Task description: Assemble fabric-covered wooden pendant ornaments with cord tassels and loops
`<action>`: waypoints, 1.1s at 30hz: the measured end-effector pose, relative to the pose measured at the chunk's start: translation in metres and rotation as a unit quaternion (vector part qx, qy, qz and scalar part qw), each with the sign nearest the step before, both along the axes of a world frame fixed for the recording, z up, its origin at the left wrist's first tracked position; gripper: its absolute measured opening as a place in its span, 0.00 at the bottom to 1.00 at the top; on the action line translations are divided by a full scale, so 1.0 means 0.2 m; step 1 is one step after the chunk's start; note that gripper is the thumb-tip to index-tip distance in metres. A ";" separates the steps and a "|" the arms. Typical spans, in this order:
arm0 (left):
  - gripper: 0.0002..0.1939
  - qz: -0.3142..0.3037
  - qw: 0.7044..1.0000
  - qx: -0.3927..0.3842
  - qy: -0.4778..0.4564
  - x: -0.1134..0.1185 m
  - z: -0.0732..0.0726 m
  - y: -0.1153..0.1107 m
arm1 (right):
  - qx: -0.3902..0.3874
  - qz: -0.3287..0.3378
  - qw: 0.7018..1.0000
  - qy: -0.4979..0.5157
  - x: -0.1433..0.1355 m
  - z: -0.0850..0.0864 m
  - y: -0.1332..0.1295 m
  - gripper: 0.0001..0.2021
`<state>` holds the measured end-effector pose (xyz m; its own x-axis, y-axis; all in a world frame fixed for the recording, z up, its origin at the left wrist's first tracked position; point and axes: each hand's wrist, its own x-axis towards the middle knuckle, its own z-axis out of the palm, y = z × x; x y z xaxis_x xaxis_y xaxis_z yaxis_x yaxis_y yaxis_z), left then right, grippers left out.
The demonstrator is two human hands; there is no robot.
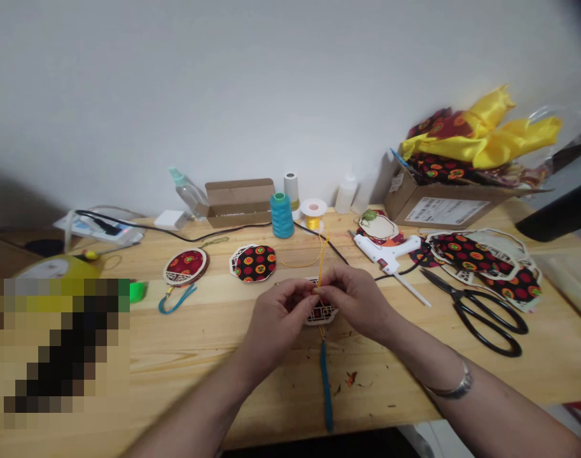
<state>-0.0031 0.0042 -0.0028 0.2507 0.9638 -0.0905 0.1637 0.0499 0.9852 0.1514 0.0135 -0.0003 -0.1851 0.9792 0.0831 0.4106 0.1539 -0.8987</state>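
My left hand [278, 318] and my right hand [359, 299] meet at the middle of the wooden table, fingertips pinched together on a braided yellow cord [323, 257]. The cord rises above my fingers. Just under them lies a pale cut-out ornament [314, 320] with a lattice and dark red parts, partly hidden by my hands. From its lower end a blue tassel [326, 381] trails toward the table's front edge. Beyond my left hand is a patterned fabric ornament [255, 263]. A round red ornament [186, 265] with a blue loop rests further left.
A white glue gun [388, 254] and black-handled scissors [485, 312] lie to the right, beside stacked ornaments [490, 261]. Behind stand a teal thread cone [282, 216], a yellow cord spool [314, 213] and a fabric-filled carton [443, 203]. A black cable [214, 235] crosses the back.
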 end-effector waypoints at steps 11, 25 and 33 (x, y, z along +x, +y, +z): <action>0.18 0.075 0.994 -0.081 -0.009 -0.01 0.06 0.00 | -0.008 -0.002 1.000 0.023 0.00 -0.01 0.01 0.05; 0.10 -0.005 1.000 -0.023 0.021 0.00 0.06 0.01 | 0.009 0.003 1.000 -0.019 0.00 0.01 -0.02 0.05; 0.09 -0.013 0.988 0.086 0.124 -0.03 0.03 0.00 | -0.006 0.020 1.000 -0.012 0.00 0.03 -0.01 0.05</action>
<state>-0.0088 0.0049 0.0025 0.2671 0.9636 0.0114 0.4010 -0.1219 0.9079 0.1510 0.0106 0.0051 -0.2250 0.9721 0.0656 0.4256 0.1587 -0.8909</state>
